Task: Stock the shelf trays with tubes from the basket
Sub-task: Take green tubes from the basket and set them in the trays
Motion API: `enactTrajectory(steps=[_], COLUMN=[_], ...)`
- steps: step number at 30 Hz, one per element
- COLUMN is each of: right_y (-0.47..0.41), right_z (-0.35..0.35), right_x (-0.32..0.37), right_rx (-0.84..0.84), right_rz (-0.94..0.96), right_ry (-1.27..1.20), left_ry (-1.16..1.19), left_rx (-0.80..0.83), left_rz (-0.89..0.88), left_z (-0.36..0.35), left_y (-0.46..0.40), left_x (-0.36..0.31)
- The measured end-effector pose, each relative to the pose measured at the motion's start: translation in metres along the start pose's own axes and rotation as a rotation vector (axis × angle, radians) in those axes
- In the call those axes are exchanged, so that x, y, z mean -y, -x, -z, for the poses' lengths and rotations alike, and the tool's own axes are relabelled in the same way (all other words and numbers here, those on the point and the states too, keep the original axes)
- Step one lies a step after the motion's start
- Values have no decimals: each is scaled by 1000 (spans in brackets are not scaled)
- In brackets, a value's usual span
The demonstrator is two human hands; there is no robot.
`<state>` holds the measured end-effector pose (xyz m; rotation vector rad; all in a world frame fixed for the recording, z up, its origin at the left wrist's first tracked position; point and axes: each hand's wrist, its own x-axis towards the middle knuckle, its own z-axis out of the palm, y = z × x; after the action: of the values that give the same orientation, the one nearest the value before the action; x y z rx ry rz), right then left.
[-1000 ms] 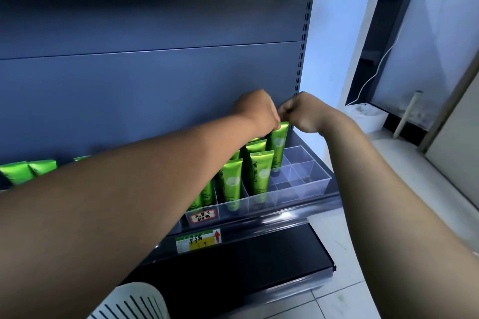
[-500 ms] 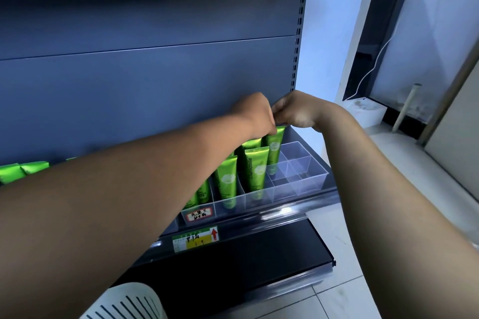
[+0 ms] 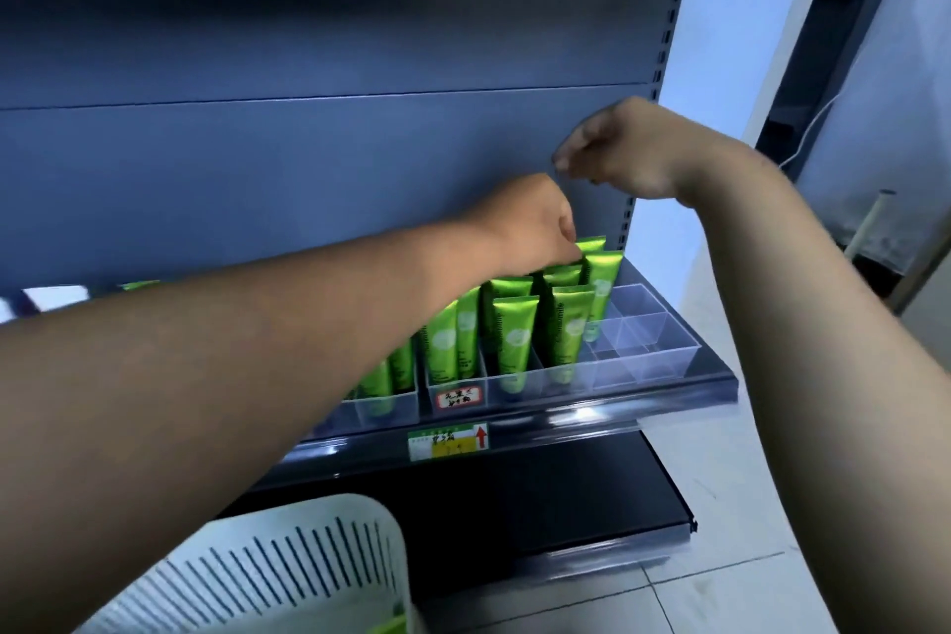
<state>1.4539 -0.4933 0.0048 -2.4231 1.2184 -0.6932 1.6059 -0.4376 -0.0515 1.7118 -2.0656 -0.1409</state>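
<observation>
Green tubes (image 3: 514, 332) stand upright in the clear shelf trays (image 3: 669, 355), filling the left and middle compartments; the rightmost compartments hold nothing, so stocking appears largely done but unfinished. The left hand (image 3: 535, 227) rests on the tops of the rear tubes, fingers hidden, its hold impossible to tell. The right hand (image 3: 617, 149) hovers above, fingers loosely curled, holding nothing. The white basket (image 3: 288, 566) sits below.

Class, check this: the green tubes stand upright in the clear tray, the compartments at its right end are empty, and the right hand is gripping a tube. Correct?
Not quite. The head view shows the right hand raised above the green tubes, holding nothing. The rest stands.
</observation>
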Motion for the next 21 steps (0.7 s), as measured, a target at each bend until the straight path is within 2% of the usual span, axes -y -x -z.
enactTrajectory(steps=[5,9,12,15,18,21], right_y=[22,52,69,88,114,148], right_z=[-19,-47,-65,-92,-147,-223], right_x=[85,148,183,205,219,226], right_rx=[176,436,647,802,962,1194], right_rz=[172,250,263,241,270,257], right_ry=[98,170,191,200,268,386], left_ry=[74,9,44,-17,-123,-120], left_rx=[15,110,319,558,831,1021], left_rz=[-10,43,156,173,235,326], left_z=[43,70,78,70,49,20], left_y=[85,177,247,309,355,389], left_x=[20,45,71,99,128,150])
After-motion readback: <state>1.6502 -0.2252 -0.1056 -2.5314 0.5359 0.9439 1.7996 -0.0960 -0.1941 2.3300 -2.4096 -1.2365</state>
